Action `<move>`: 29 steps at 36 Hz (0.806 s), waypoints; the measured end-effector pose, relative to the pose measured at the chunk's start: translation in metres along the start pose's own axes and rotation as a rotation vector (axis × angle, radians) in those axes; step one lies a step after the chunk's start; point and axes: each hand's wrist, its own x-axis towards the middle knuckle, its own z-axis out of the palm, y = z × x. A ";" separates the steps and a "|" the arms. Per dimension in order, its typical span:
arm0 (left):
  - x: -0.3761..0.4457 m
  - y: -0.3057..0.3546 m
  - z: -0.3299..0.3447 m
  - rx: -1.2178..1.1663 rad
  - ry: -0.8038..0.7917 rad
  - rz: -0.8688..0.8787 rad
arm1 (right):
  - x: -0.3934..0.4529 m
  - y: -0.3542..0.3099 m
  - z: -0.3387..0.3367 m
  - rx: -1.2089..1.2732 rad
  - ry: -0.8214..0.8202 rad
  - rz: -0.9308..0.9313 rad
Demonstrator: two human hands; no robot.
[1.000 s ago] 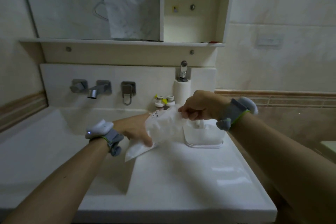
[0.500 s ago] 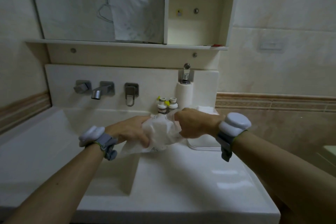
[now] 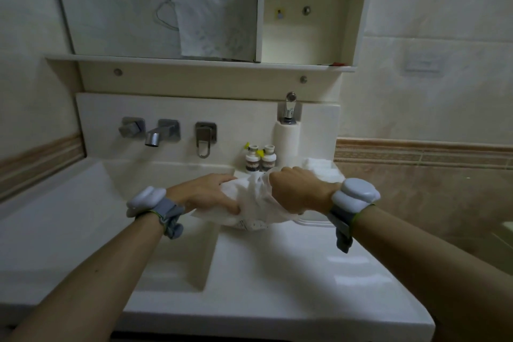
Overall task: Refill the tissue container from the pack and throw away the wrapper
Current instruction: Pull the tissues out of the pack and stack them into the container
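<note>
The wrapper (image 3: pixel 251 207) is a thin, translucent white plastic film, heavily crumpled and gathered into folds, with small dark print visible along its lower edge. It is held above the white counter (image 3: pixel 277 280), at about 12 o'clock from the near counter edge, between the two hands.

The left hand (image 3: pixel 206 193) grips the wrapper from the 9 o'clock side, thumb and fingers curled round the bunched film. The right hand (image 3: pixel 298 193) grips it from the 3 o'clock side, fingers closed tightly into the material, knuckles facing the camera. Each wrist carries a white band-mounted device.

The tissue container (image 3: pixel 322 168) stands on the counter at 1 o'clock from the wrapper, directly behind the right hand and largely hidden by it; white tissue shows at its top and part of its base rim shows below the right wrist.

Two small bottles (image 3: pixel 261 159) stand side by side at 12 o'clock from the wrapper, against the backsplash. A white roll (image 3: pixel 287 139) stands upright just to their 3 o'clock side. The basin (image 3: pixel 155 230) lies at 8 o'clock from the wrapper, with the wall-mounted spout (image 3: pixel 155 136) above it at 10 o'clock
</note>
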 end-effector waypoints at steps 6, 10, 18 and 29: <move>0.000 -0.001 0.003 0.018 -0.038 -0.022 | 0.003 -0.012 0.007 -0.075 0.112 -0.030; 0.001 -0.011 0.003 -0.016 -0.016 -0.079 | 0.003 -0.014 0.003 -0.002 0.128 -0.084; -0.004 -0.002 0.005 -0.153 -0.024 -0.051 | 0.007 -0.017 0.007 -0.076 0.184 -0.023; -0.009 0.005 0.005 0.218 -0.031 0.129 | 0.015 -0.010 0.008 0.180 0.040 0.110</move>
